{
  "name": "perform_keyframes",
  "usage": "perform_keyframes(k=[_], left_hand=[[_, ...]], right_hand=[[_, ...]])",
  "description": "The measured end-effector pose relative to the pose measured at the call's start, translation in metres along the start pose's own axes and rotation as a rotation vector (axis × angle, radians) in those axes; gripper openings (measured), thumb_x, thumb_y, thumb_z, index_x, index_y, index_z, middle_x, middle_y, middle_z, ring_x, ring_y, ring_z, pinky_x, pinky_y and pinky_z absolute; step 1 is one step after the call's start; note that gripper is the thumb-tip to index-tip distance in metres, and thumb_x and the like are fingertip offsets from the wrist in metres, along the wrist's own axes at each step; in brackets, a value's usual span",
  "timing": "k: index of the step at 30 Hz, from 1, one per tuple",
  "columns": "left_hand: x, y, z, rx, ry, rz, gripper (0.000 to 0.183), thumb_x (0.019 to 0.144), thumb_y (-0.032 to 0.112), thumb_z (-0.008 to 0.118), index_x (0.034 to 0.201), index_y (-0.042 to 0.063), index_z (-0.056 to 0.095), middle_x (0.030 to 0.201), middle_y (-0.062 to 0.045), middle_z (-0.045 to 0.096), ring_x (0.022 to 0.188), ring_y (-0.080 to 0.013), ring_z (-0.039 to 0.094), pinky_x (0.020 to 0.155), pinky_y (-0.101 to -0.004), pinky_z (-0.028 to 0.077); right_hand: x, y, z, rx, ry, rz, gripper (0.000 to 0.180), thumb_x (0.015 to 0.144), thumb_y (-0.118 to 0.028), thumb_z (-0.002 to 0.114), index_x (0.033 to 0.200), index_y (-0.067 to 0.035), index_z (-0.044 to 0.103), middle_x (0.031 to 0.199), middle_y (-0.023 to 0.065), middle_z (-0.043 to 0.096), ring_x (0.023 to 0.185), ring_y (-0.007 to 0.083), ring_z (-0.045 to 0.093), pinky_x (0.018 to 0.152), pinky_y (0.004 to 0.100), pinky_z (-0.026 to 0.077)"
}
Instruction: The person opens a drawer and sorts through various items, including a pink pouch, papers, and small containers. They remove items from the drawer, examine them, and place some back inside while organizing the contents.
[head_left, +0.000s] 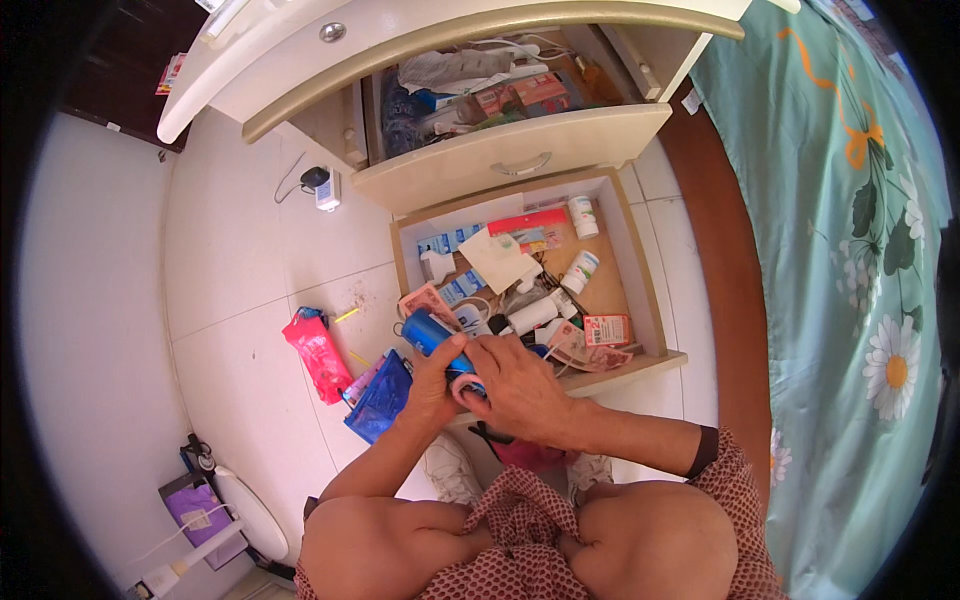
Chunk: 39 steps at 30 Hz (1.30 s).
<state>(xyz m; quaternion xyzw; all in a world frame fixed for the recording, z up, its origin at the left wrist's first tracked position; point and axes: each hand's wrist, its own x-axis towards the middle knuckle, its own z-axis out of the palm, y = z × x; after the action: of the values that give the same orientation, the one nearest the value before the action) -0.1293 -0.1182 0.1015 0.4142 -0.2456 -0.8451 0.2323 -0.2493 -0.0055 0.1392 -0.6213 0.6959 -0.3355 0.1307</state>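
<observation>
A shiny blue cylindrical container (427, 331) is gripped in my left hand (433, 381), tilted over the near left corner of the lower drawer (652, 300). My right hand (517, 382) also holds it, its fingers bent over the near end. Against that end, between my hands, is a pink ring-shaped thing (469, 390); its kind is unclear. Just beyond my hands in the drawer lie a pink banknote (427, 300), a white bottle (534, 315), a white charger with cable (471, 316) and a folded paper (496, 259). My fingers cover part of the container.
Two white pill bottles (583, 271) and a red-and-white card (607, 330) lie at the drawer's right. Above, another open drawer (517, 142) holds boxes and papers. A blue pouch (382, 397) and pink packet (319, 356) lie on the tiles. A power adapter (327, 189) stands farther off; a bed (840, 300) is at right.
</observation>
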Motion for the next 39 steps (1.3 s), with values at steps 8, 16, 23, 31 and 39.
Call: perform_keyframes(k=[8, 16, 23, 31, 39], left_hand=[[-0.029, 0.051, -0.028, 0.165, -0.016, 0.145, 0.066, 0.075, 0.01, 0.08, 0.132, 0.003, 0.049, 0.108, -0.012, 0.064, 0.095, -0.0269, 0.07, 0.082, -0.0441, 0.063], [-0.068, 0.102, -0.094, 0.405, -0.022, 0.145, 0.077, 0.068, 0.021, 0.082, 0.134, 0.0, 0.05, 0.114, -0.011, 0.064, 0.104, -0.0255, 0.067, 0.093, -0.0404, 0.057], [-0.058, 0.104, -0.135, 0.512, 0.228, 0.012, 0.056, 0.072, 0.016, 0.08, 0.12, -0.001, 0.056, 0.098, -0.01, 0.063, 0.088, -0.022, 0.065, 0.079, -0.0381, 0.057], [-0.008, 0.055, -0.153, 1.037, 0.224, 0.203, 0.074, 0.068, 0.019, 0.086, 0.13, -0.001, 0.051, 0.102, -0.008, 0.062, 0.089, -0.0187, 0.062, 0.082, -0.0333, 0.053], [0.032, 0.035, -0.131, 1.241, 0.165, 0.281, 0.09, 0.065, 0.031, 0.088, 0.131, -0.01, 0.042, 0.12, -0.026, 0.056, 0.113, -0.0369, 0.057, 0.097, -0.0445, 0.048]], right_hand=[[-0.016, 0.014, -0.036, 0.304, -0.043, -0.203, 0.069, 0.085, -0.04, 0.078, 0.135, 0.0, 0.055, 0.134, 0.0191, 0.057, 0.123, 0.0398, 0.054, 0.107, 0.0498, 0.042], [-0.003, 0.084, -0.039, 0.014, -0.014, 0.025, 0.053, 0.081, -0.025, 0.082, 0.123, 0.001, 0.064, 0.129, 0.0171, 0.062, 0.125, 0.0376, 0.053, 0.108, 0.0456, 0.043], [0.06, 0.125, -0.026, -0.324, -0.127, -0.052, 0.066, 0.074, -0.021, 0.084, 0.13, 0.001, 0.059, 0.141, 0.0179, 0.053, 0.135, 0.0366, 0.045, 0.114, 0.045, 0.038], [0.112, 0.167, 0.017, -0.383, -0.224, -0.066, 0.094, 0.065, -0.033, 0.089, 0.141, 0.002, 0.048, 0.148, 0.0201, 0.047, 0.141, 0.038, 0.04, 0.118, 0.0473, 0.035], [0.127, 0.156, 0.021, -0.326, -0.33, 0.061, 0.113, 0.048, -0.043, 0.095, 0.14, 0.003, 0.048, 0.144, 0.0193, 0.048, 0.138, 0.039, 0.041, 0.115, 0.048, 0.037]])
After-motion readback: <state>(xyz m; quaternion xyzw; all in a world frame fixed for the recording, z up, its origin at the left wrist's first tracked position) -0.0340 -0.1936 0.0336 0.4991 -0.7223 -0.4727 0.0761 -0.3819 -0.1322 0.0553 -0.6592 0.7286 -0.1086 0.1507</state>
